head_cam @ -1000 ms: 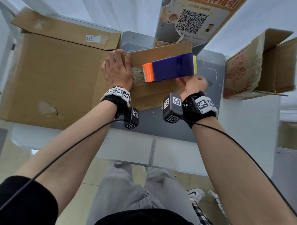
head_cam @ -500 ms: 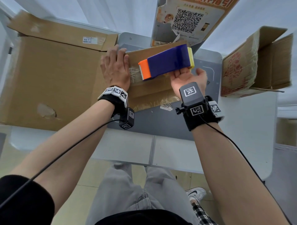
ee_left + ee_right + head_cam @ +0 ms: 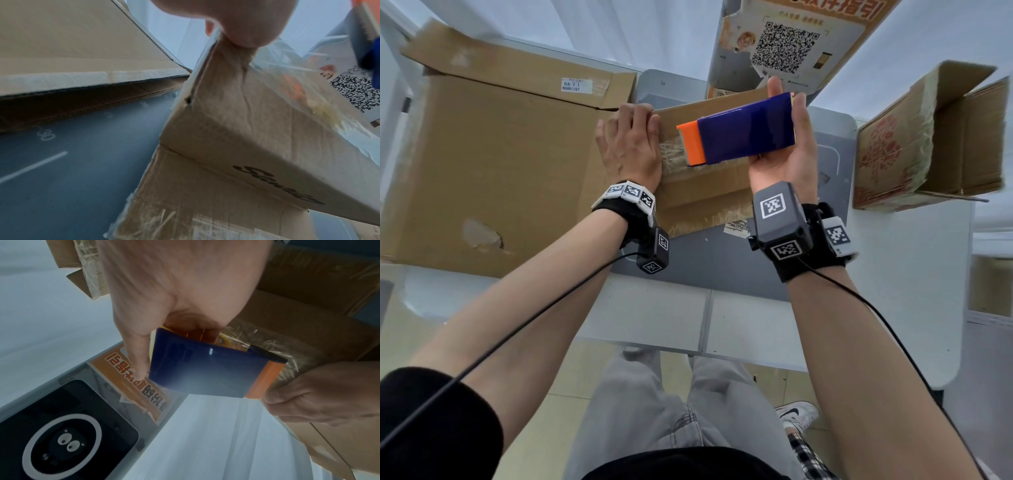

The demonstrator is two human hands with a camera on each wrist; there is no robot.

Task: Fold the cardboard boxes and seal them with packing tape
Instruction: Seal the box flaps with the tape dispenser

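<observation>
A small brown cardboard box with old clear tape lies on the grey mat. My left hand lies over its left end, fingers curled over the far edge, and the thumb presses the taped corner of the box. My right hand, palm up, grips a blue tape dispenser with an orange cutter end, held above the box top. In the right wrist view the dispenser sits between thumb and fingers, with a strip of clear tape running from its cutter end toward the left hand.
A large flat cardboard box fills the table's left side. An open taped box lies on its side at the right. A printed carton with a QR code stands behind the small box. The white table edge is near me.
My right hand has turned palm up and raised the dispenser off the box top, tilting it. My left hand has stayed on the box's left end.
</observation>
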